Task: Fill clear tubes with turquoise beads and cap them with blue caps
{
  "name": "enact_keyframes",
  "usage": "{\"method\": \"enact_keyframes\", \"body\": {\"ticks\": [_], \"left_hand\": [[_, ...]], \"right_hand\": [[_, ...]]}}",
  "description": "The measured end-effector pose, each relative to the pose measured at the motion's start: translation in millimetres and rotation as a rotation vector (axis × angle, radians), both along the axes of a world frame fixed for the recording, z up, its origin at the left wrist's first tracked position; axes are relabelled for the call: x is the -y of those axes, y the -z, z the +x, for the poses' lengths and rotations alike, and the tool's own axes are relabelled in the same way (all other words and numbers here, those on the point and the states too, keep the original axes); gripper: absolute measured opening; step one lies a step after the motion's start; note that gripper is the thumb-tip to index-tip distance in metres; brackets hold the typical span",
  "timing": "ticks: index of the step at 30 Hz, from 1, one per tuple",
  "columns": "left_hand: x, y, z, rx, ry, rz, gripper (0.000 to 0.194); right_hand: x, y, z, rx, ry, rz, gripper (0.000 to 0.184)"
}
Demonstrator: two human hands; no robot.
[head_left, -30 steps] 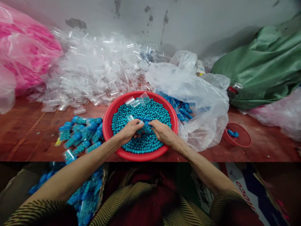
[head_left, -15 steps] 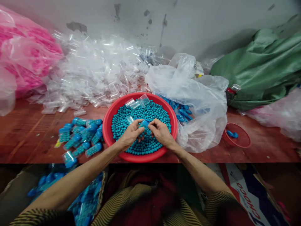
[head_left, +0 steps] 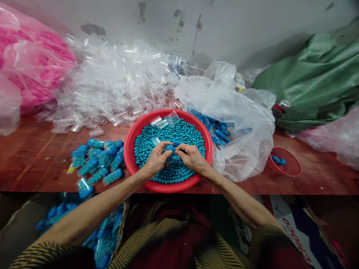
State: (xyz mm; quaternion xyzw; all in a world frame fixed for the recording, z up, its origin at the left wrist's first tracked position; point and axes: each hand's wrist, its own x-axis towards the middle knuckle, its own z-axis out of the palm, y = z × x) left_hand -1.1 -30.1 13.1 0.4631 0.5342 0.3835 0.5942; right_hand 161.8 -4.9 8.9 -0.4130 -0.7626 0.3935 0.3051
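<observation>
A red basin (head_left: pixel 131 138) full of small teal beads (head_left: pixel 185 136) stands at the table's front edge. Over it my left hand (head_left: pixel 156 160) is closed round a small clear tube filled with beads. My right hand (head_left: pixel 192 157) pinches a blue cap (head_left: pixel 170 148) against the tube's mouth. The two hands touch over the middle of the basin. A few empty clear tubes (head_left: pixel 164 120) lie on the beads at the far rim.
Filled, blue-capped tubes (head_left: pixel 97 162) lie left of the basin. A heap of empty clear tubes (head_left: pixel 112 84) sits behind. A clear bag of blue caps (head_left: pixel 232 123) lies right, then a small red basket (head_left: pixel 284 161). Pink bags (head_left: pixel 28 71) far left, green cloth (head_left: pixel 314 82) far right.
My hands have risen slightly off the beads and come together; the blue cap now sits at the tube's mouth between my fingers.
</observation>
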Motion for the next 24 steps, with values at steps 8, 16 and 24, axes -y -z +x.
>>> {"method": "enact_keyframes", "body": {"ticks": [8,16,24], "left_hand": [[0.8,2.2,-13.1,0.017,0.164,-0.001,0.043],[8.1,2.3,4.3,0.011,-0.030,0.099,0.051],[12.4,-4.7,4.4,0.083,-0.012,0.060,0.038]], "right_hand": [[-14.2,4.1,12.1,-0.304,-0.002,-0.429,0.040],[5.5,-4.9,-10.7,0.100,-0.089,0.019,0.052],[26.9,-5.9,-15.4,0.552,-0.079,0.240,0.085]]}}
